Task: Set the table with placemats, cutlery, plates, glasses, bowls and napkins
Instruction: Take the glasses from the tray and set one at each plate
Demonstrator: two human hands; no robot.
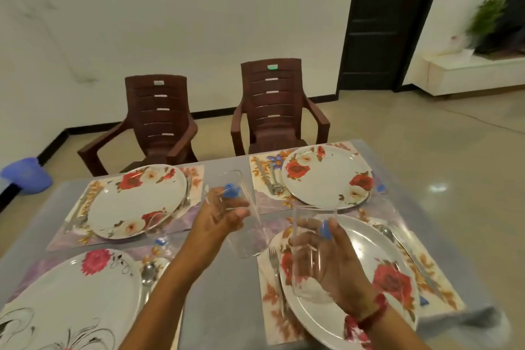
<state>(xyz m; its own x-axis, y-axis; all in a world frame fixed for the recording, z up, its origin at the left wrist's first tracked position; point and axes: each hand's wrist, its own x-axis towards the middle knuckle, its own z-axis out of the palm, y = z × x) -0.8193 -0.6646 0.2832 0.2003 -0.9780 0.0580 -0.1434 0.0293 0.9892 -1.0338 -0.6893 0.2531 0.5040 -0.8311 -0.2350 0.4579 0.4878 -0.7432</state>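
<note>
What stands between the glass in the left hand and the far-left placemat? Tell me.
Nothing visible does. The left hand holds its glass in the air above the bare table strip; the far-left placemat lies just beyond, mostly covered by its plate.

A grey table [224,298] carries four floral placemats. The placemat at eleven o'clock [85,202] holds a rose-patterned plate [136,202]. The placemat at one o'clock [264,179] holds another rose plate [326,176], with a fork [274,183] just left of it. The placemat at five o'clock [270,298] bears a plate [366,258], a fork [277,278] on its left and a spoon [387,233] on its right. The placemat at seven o'clock [31,270] bears a plate [71,301] with a spoon [147,274] just right of it.
</note>
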